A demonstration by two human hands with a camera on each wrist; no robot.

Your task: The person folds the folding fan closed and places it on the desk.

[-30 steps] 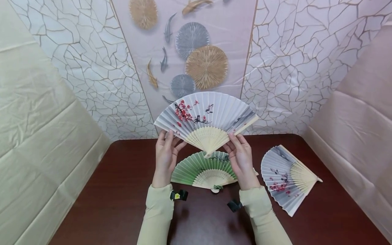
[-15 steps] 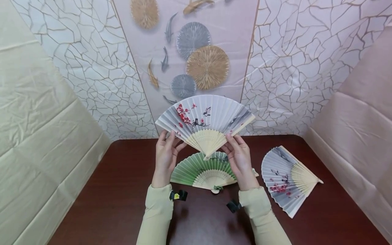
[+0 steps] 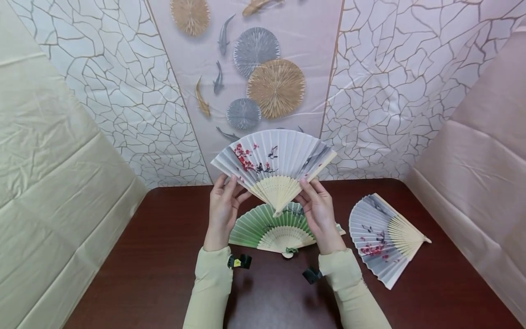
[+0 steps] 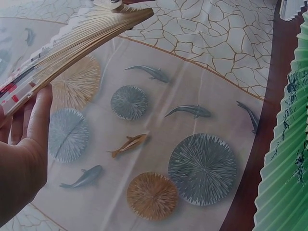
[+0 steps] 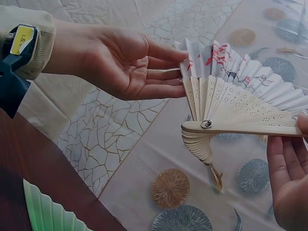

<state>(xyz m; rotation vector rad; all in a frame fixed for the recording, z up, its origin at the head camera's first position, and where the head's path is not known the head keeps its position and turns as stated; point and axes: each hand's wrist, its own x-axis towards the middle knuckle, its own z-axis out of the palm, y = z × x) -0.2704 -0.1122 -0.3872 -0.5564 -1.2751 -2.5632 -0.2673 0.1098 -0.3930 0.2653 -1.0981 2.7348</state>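
Note:
A white folding fan (image 3: 287, 153) with red blossoms and small dark birds is spread wide, raised above the table, its pivot end pointing down. On its left edge my left hand (image 3: 223, 208) pinches the outer rib between thumb and fingers. My right hand (image 3: 321, 211) grips the opposite outer rib. In the right wrist view the pale pierced ribs (image 5: 231, 103) fan out from a metal rivet (image 5: 207, 124), with the left hand (image 5: 120, 65) and part of the right hand (image 5: 291, 185) at the two sides. Below lies a spread green folding fan (image 3: 252, 228), partly hidden.
Another spread white-and-grey folding fan (image 3: 374, 237) with red blossoms lies at the right of the dark red-brown table (image 3: 152, 256). A patterned cloth backdrop (image 3: 370, 91) hangs behind, and pale cloth sides (image 3: 57, 192) slope along the table's left and right.
The held fan has narrowed a little and sunk slightly. My right hand has shifted a little to the left, while the left hand stays nearly in place. The fans on the table stay put.

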